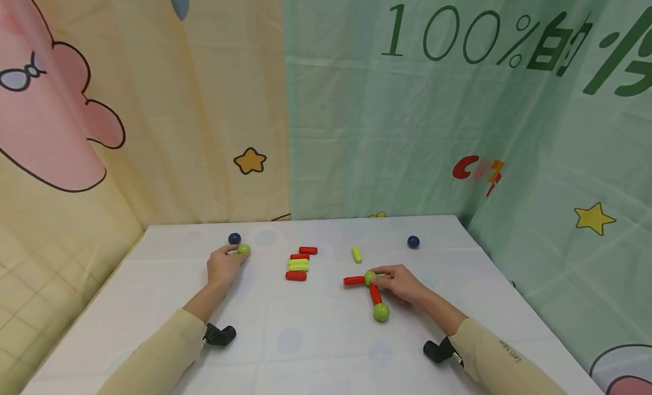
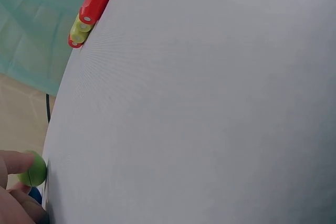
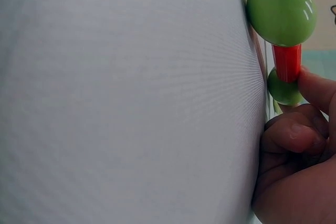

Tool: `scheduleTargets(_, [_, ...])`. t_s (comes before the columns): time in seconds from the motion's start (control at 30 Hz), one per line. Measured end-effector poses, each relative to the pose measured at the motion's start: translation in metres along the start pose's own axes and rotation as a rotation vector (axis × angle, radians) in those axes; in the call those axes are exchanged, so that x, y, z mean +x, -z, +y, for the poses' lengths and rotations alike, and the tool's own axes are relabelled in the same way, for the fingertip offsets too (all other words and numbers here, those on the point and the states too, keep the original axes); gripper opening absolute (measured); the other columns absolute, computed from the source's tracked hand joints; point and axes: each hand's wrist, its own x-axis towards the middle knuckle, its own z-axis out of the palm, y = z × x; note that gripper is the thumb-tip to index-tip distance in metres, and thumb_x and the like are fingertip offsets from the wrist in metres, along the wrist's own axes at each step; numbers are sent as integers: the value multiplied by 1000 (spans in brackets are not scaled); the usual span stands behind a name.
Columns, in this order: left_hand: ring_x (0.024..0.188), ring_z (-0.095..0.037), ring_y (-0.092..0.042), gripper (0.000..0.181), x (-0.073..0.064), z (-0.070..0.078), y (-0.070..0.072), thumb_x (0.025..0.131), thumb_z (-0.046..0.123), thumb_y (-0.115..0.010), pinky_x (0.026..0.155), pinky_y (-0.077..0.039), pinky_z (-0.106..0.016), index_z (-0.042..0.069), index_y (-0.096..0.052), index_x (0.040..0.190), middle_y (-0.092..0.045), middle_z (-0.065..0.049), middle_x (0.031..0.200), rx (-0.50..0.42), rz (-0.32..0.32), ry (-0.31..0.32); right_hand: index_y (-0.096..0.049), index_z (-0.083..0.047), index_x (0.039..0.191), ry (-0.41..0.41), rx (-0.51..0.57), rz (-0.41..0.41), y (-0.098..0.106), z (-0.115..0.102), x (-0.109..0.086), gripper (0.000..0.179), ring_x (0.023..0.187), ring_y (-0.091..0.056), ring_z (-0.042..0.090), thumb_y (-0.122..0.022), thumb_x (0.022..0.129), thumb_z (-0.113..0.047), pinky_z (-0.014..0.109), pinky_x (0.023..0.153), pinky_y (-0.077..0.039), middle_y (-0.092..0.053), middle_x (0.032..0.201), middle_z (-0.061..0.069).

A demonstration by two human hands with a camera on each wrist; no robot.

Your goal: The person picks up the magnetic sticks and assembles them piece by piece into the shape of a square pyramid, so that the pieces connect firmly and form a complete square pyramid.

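At the left of the table my left hand [image 1: 225, 266] pinches a green ball [image 1: 244, 249] between thumb and fingers; the left wrist view shows the same green ball [image 2: 34, 169] close over the tabletop. A dark blue ball [image 1: 234, 238] lies just behind it. On the right, my right hand [image 1: 399, 283] grips a second green ball [image 1: 370, 278], the corner of a joined piece. From that corner one red rod [image 1: 354, 280] points left. Another red rod [image 1: 375, 295] runs toward me to a third green ball [image 1: 381, 312], which looms large in the right wrist view.
Mid-table, several red and yellow-green rods [image 1: 297, 266] lie in a row between the hands. A single yellow-green rod [image 1: 357, 254] lies behind the joined piece, and another blue ball [image 1: 413, 242] sits at the back right. Printed curtains [image 1: 356, 129] hang behind the white table [image 1: 285, 372].
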Motion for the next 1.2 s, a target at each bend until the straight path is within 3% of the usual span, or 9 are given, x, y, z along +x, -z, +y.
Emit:
scheduleTargets(0.13, [126, -42, -52, 48, 1, 1, 0, 90, 22, -72, 104, -41, -52, -4, -63, 129, -58, -28, 134, 8, 3, -13, -69, -14, 129, -7, 11, -5, 0, 0, 1, 37, 41, -31, 15, -69, 95, -29, 24, 44, -28, -36, 57, -3])
scheduleTargets(0.23, [133, -42, -49, 47, 1, 2, -1, 89, 23, -72, 108, -39, -53, -4, -64, 128, -56, -28, 139, 15, 12, -16, -69, -14, 129, -4, 17, -6, 0, -1, 0, 38, 41, -31, 15, -70, 95, -28, 24, 44, -28, -36, 57, -3])
scheduleTargets(0.43, [124, -41, -56, 47, -1, 4, -3, 90, 24, -71, 102, -43, -53, -4, -65, 127, -60, -28, 134, 34, 24, -20, -70, -14, 128, 2, 19, -6, 0, -1, 1, 36, 41, -31, 15, -69, 95, -28, 24, 44, -28, -36, 56, -3])
scheduleTargets(0.6, [121, -38, -56, 49, -5, 6, -2, 94, 26, -66, 101, -43, -52, -4, -62, 131, -60, -27, 134, 35, -9, -24, -70, -14, 128, 10, 18, 1, 1, -1, 0, 36, 41, -31, 15, -69, 95, -28, 24, 44, -28, -36, 56, -3])
scheduleTargets(0.7, [113, -36, -58, 49, -9, 7, -2, 94, 27, -65, 94, -45, -48, -5, -62, 132, -63, -27, 128, 42, -39, -38, -70, -14, 128, 13, 14, 3, 0, 0, 0, 36, 41, -31, 15, -69, 95, -28, 24, 44, -27, -35, 57, -3])
scheduleTargets(0.8, [95, -30, -59, 46, -12, 9, -4, 93, 27, -67, 80, -45, -38, -4, -65, 128, -68, -21, 108, 49, -50, -70, -70, -14, 128, 14, 18, -1, 0, 1, 0, 36, 41, -31, 15, -69, 95, -29, 24, 45, -27, -35, 57, -3])
scheduleTargets(0.93, [71, -19, -50, 43, -18, 15, -12, 92, 26, -71, 61, -38, -29, -4, -68, 123, -57, -6, 79, 40, -78, -101, -69, -13, 128, 18, 29, -8, 0, 3, 0, 38, 42, -30, 15, -70, 95, -30, 24, 45, -27, -36, 57, -3])
scheduleTargets(1.2, [63, -15, -41, 45, -44, 35, -31, 93, 26, -73, 51, -29, -25, 0, -66, 129, -42, -1, 71, 13, -238, -106, -68, -12, 130, 25, 39, -20, 2, 3, -1, 40, 42, -31, 15, -70, 94, -31, 24, 44, -27, -36, 57, -4])
